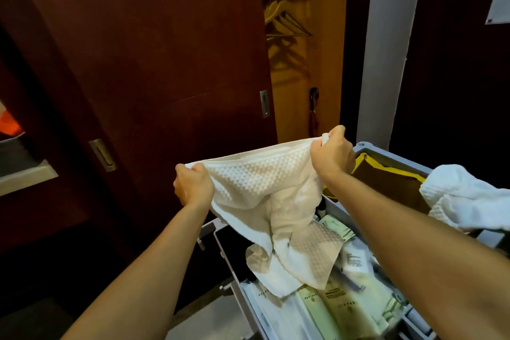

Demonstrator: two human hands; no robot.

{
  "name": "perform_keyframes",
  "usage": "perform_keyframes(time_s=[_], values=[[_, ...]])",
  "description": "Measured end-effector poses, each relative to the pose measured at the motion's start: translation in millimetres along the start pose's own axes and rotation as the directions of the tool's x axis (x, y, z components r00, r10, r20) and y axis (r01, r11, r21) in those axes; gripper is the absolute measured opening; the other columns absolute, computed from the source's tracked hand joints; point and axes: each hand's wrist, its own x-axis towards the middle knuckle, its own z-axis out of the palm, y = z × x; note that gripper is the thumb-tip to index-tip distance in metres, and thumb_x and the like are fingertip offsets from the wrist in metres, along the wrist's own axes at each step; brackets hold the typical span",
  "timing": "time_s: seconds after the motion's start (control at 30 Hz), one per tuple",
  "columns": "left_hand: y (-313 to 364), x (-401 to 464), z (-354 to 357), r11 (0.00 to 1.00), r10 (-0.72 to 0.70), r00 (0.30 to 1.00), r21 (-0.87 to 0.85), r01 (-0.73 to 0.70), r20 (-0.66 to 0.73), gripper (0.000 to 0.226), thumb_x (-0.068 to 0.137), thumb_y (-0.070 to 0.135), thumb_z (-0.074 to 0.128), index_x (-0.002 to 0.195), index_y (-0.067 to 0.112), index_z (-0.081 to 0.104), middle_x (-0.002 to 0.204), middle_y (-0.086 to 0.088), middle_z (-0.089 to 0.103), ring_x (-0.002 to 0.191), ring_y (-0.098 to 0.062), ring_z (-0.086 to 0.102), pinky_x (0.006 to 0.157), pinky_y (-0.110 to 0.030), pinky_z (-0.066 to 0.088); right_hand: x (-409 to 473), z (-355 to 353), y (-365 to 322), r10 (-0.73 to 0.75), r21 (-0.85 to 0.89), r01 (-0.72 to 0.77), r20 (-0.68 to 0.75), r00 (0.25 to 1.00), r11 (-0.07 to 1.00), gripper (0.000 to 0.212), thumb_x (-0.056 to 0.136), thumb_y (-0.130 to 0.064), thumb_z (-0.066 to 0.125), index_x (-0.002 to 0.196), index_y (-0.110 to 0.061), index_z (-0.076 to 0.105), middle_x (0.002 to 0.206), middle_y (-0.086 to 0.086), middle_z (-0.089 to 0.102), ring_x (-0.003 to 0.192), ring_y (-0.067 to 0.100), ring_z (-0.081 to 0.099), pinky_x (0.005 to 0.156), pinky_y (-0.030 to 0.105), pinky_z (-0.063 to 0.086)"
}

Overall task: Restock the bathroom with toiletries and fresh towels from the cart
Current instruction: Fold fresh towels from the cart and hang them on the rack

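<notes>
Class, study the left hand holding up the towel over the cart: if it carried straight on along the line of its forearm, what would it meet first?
Probably the dark wooden sliding door. The left hand grips the towel by one corner and points up and away from the cart; nothing shows between it and the door, though depth is unclear.

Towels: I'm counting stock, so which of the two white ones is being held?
The waffle towel stretched between both hands; the other towel lies on the cart's right side.

Towel [256, 182]: white waffle-weave cloth, matt. Cart [386, 149], at 5 o'clock: smooth grey plastic. Sliding door [154, 50], at 11 o'clock: dark polished wood.
</notes>
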Motion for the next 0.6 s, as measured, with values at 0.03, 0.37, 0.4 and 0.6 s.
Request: perform_keyframes(time_s=[0.03, 0.37, 0.4, 0.6], values=[[3, 0, 4, 1.000, -0.017, 1.000, -0.023, 0.017, 0.000, 0.034, 0.097, 0.024, 0.040, 0.120, 0.001, 0.052, 0.111, -0.018, 0.059, 0.091, -0.032, 0.055, 0.070, -0.039, 0.038, 1, 4, -2, 0.011, 0.017, -0.011, -0.005, 1.000, 1.000, 0.018, 0.096, -0.024, 0.057, 0.104, -0.016, 0.043, 0.100, 0.012, 0.063, 0.080, 0.026, 0.054, 0.063, 0.037, 0.050], [8, -5, 21, 0.965, -0.023, 0.991, -0.257, 0.055, 0.128, 0.044, 0.081, 0.045, 0.074, 0.106, 0.017, 0.052, 0.109, -0.004, 0.060, 0.085, -0.018, 0.059, 0.059, -0.025, 0.045, 8, 30, -15, 0.083, 0.069, -0.080, -0.047, 0.995, 0.994, 0.012, 0.097, -0.027, 0.053, 0.088, -0.021, 0.049, 0.082, 0.000, 0.056, 0.073, 0.022, 0.052, 0.050, 0.024, 0.023], [6, -8, 20, 0.965, 0.055, 0.988, -0.261, -0.015, 0.145, 0.047, 0.072, 0.049, 0.082, 0.095, 0.022, 0.052, 0.101, 0.003, 0.061, 0.082, -0.014, 0.061, 0.054, -0.020, 0.043, 7, 31, -15, 0.083, 0.078, -0.079, -0.051, 0.995, 0.994, 0.012, 0.097, -0.027, 0.054, 0.087, -0.021, 0.050, 0.081, 0.001, 0.056, 0.073, 0.022, 0.052, 0.051, 0.024, 0.025], [-14, 1, 4, 0.936, 0.339, 0.860, -0.226, -0.268, 0.382, 0.054, 0.046, 0.039, 0.099, 0.085, 0.023, 0.065, 0.078, 0.011, 0.072, 0.071, 0.001, 0.068, 0.060, -0.015, 0.053, 19, 22, -2, 0.140, 0.069, -0.133, -0.102, 0.985, 0.989, 0.011, 0.098, -0.023, 0.050, 0.089, -0.017, 0.049, 0.085, 0.008, 0.058, 0.076, 0.029, 0.052, 0.062, 0.036, 0.043]])
